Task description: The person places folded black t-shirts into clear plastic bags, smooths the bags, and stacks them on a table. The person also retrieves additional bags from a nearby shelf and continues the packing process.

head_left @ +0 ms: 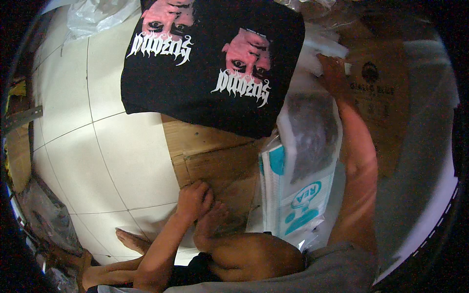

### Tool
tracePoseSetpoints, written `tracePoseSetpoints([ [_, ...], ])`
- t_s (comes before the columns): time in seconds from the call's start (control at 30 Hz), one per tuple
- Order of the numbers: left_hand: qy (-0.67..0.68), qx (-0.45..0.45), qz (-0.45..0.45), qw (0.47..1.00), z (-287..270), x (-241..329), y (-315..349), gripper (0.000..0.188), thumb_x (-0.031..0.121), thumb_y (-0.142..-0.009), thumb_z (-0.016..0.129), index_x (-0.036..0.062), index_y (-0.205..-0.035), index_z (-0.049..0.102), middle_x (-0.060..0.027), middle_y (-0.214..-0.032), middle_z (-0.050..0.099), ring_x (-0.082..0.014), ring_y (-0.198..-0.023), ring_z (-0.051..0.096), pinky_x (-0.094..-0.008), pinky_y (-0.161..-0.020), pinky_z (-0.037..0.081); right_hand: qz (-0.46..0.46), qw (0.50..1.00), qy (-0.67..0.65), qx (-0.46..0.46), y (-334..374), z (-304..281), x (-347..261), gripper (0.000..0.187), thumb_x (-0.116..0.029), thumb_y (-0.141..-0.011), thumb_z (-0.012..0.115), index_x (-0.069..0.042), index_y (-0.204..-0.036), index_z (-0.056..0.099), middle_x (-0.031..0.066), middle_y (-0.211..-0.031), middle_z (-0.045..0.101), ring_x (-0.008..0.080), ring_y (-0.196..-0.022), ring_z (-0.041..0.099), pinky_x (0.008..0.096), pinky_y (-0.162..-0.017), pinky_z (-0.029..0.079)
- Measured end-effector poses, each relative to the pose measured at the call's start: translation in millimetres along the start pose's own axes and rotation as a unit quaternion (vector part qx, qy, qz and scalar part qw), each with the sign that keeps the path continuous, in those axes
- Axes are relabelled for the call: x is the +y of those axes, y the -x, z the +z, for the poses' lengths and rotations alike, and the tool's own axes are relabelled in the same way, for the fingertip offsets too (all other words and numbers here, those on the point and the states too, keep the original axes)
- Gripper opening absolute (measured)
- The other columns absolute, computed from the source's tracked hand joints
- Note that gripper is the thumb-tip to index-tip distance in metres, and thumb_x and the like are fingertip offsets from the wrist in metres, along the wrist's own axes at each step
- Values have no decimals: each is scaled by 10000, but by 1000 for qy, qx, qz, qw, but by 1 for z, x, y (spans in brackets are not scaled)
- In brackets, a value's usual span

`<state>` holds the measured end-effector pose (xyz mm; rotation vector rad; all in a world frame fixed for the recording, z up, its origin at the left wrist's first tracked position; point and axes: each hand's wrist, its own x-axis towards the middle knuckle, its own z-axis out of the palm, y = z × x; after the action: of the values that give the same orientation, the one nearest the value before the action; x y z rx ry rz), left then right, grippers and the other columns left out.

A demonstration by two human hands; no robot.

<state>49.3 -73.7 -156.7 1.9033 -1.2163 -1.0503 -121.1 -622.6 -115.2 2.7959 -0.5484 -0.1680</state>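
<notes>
My left hand [196, 201] is low over the brown cardboard, beside my bent knee and foot. Its fingers are curled in, and nothing shows in them. Stretched out to the far right, my right hand [332, 69] has its fingers bent on a whitish, see-through plastic bag [326, 48]; motion smears the fingertips a little. Between and beyond the hands lies black printed cloth [195, 88], spread flat, with two red pictures and white lettering. Whether it is one piece or several cannot be made out.
Brown cardboard [217, 163] lies under the cloth on white floor tiles [127, 161]. A white and teal package [298, 210] in clear plastic is beside my right forearm. A cardboard box [376, 93] stands at right. Crumpled clear plastic [95, 17] lies at far left.
</notes>
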Motion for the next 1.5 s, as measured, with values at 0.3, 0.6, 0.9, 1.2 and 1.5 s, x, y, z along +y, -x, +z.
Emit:
tracePoseSetpoints([
  [0.3,1,-10,1,1000,10,-14,2,149,177,-795,632,53,-876,609,-149,-827,612,-371,-725,626,-479,-636,515,13,1000,10,-10,9,7,3,592,-68,-608,805,-83,-1154,579,121,-1120,649,277,-1075,600,428,-1006,382],
  [0.6,7,-29,-9,1000,8,-19,3,162,197,-840,611,55,-919,616,-162,-894,638,-383,-768,632,-492,-675,519,85,995,-39,-46,43,-55,-22,564,30,-648,714,-99,-1181,581,164,-1109,637,366,-1064,584,442,-921,454],
  [0.9,79,-95,-40,992,-5,-11,-1,240,233,-861,600,36,-995,623,-207,-997,629,-409,-883,618,-497,-756,512,197,974,-75,-82,193,-117,-36,607,-196,-652,782,-103,-1216,579,156,-1189,629,360,-1103,584,472,-934,470],
  [1.2,187,-84,-32,978,-24,72,3,768,320,-822,694,99,-1451,314,-216,-1416,405,-398,-1247,476,-469,-1013,420,300,950,64,-54,205,-334,-245,394,-121,-666,738,-47,-1033,615,148,-959,640,348,-961,585,456,-876,426],
  [1.5,259,-117,52,957,-86,65,75,774,130,-758,751,93,-1438,384,-174,-1468,402,-318,-1344,406,-416,-1082,374,250,956,-132,-81,152,-532,-383,386,-41,-548,673,-28,-929,610,127,-833,587,337,-840,562,419,-776,408],
])
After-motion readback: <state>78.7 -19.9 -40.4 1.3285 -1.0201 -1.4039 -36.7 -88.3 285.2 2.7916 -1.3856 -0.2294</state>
